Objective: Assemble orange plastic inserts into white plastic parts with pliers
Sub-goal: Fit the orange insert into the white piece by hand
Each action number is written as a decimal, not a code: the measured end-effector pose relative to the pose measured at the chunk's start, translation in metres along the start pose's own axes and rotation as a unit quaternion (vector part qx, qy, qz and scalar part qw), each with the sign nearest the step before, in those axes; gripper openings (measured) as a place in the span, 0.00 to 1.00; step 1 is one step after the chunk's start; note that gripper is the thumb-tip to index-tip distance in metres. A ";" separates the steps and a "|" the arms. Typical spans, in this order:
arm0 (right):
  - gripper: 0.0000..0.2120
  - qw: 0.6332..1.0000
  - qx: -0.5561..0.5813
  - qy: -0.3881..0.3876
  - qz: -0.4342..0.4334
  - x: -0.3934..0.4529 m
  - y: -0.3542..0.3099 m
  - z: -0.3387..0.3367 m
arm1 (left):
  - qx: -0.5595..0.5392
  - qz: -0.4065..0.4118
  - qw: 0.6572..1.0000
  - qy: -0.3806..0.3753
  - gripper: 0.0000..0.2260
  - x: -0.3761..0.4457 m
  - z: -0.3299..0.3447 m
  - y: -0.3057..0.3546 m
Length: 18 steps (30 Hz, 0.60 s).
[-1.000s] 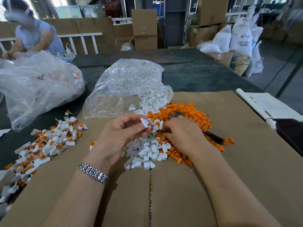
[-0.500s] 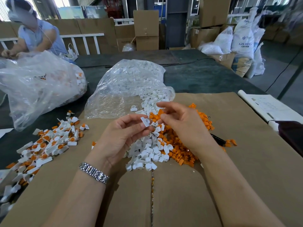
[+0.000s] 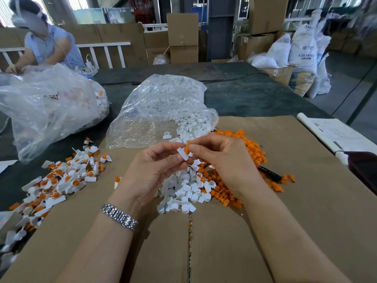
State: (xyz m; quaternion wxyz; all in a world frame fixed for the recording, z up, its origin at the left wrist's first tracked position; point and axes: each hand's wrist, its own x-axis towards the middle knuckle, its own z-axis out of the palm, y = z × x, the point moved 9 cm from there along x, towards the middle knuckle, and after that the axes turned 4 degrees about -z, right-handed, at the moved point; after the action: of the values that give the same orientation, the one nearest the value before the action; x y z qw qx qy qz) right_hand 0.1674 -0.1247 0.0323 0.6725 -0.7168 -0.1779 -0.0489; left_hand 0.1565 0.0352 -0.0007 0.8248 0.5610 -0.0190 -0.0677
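Head view — left hand [image 3: 151,170] pinches one white part [image 3: 182,153], right hand [image 3: 222,158] pinches one orange insert [image 3: 187,144] against it.

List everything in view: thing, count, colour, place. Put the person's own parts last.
white part: one, white, pinched in the left hand
orange insert: one, orange, pinched in the right hand, at the white part
loose white parts: a heap, white, on the cardboard under the hands
loose orange inserts: a heap, orange, right of the white heap
finished pieces: many, white with orange, far left
pliers: one, dark handle showing, mostly hidden behind the right hand
clear bags: two, transparent, behind the heaps
cardboard: brown, covering the table
wristwatch: one, silver, left wrist
left hand: holds the white part
right hand: holds the insert
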 end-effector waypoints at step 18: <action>0.04 0.989 -0.127 0.075 -0.018 -0.003 0.009 0.008 | 0.051 0.051 0.997 0.031 0.14 -0.004 0.001 0.004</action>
State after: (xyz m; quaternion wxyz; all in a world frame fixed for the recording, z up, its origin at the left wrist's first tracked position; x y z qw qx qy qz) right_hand 0.1664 -0.1173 0.0225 0.5863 -0.7875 -0.1318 -0.1372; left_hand 0.1529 0.0364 0.0032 0.7980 0.6021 -0.0255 -0.0072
